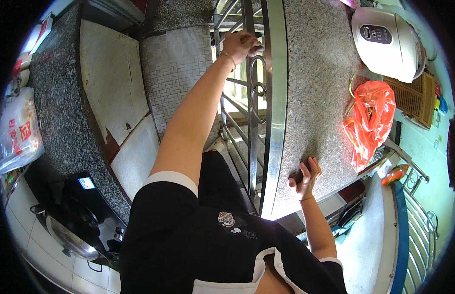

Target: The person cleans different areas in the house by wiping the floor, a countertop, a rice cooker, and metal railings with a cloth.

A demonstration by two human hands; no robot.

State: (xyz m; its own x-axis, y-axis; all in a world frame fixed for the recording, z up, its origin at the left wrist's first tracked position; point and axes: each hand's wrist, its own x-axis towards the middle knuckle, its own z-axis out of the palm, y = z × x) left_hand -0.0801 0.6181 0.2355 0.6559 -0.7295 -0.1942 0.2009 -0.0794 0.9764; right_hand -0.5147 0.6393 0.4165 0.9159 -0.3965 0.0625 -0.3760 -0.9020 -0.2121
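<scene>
At the side of the stainless-steel table frame, my left hand is closed around what looks like a small crumpled greyish cloth. A ring-patterned metal ornament is just below that hand in the picture. A bracelet circles the left wrist. My right hand is over the near end of the speckled granite tabletop, fingers apart and holding nothing; I cannot tell how firmly it touches. Beyond it on the tabletop lies a red plastic bag with green stems sticking out.
A white rice cooker stands at the tabletop's far right, near a brown slatted panel. To the left runs a dark granite counter bearing a printed plastic bag and a lidded metal pan. Small tiles cover the floor.
</scene>
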